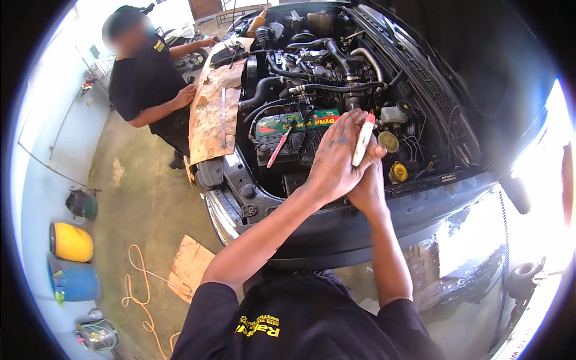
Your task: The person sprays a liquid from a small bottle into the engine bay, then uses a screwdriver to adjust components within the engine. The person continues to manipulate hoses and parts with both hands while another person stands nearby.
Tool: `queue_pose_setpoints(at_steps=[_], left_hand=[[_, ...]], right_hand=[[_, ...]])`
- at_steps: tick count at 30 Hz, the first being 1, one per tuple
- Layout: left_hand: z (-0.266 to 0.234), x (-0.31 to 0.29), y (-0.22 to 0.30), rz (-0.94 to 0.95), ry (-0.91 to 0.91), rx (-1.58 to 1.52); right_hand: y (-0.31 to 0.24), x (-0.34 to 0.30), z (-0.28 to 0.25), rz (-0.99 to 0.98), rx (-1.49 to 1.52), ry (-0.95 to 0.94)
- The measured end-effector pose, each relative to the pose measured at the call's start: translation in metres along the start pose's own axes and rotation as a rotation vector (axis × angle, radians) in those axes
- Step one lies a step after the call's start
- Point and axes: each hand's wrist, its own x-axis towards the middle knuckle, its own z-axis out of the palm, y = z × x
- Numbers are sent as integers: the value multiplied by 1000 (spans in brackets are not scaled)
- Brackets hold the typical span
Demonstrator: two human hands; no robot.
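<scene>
Over the open engine bay my two hands are brought together palm to palm. My left hand [336, 151] shows its back, with dark smudges and fingers stretched out. Partly behind it is my right hand [369, 189], its fingers mostly hidden. A slim white tube with a red cap [363, 141] stands slanted at the thumb side, where the right thumb appears to press it. What the left thumb does is hidden. Just left of the hands sits a car battery [273, 127] with a green and red label. A pink-handled tool [278, 149] lies on the battery.
A worn brown sheet [207, 114] covers the car's front edge, with a thin metal strip [224, 129] on it. Across it stands a co-worker [147, 72]. The raised hood [480, 54] hangs at right. An orange hose [144, 294] and cardboard [191, 264] lie on the floor.
</scene>
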Motion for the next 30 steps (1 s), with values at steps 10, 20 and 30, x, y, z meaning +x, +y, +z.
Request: queue_pose_setpoints(at_steps=[10,20,30], left_hand=[[-169,-99,-66,-142,-120,-153],[-322,-391,-276,-893,476,-73],[-365,-695,-360,-1607,791,-143]], right_hand=[[-1,51,56,540,221,140],[9,61,105,527,-81,196],[-20,73,148,428,-398,240]])
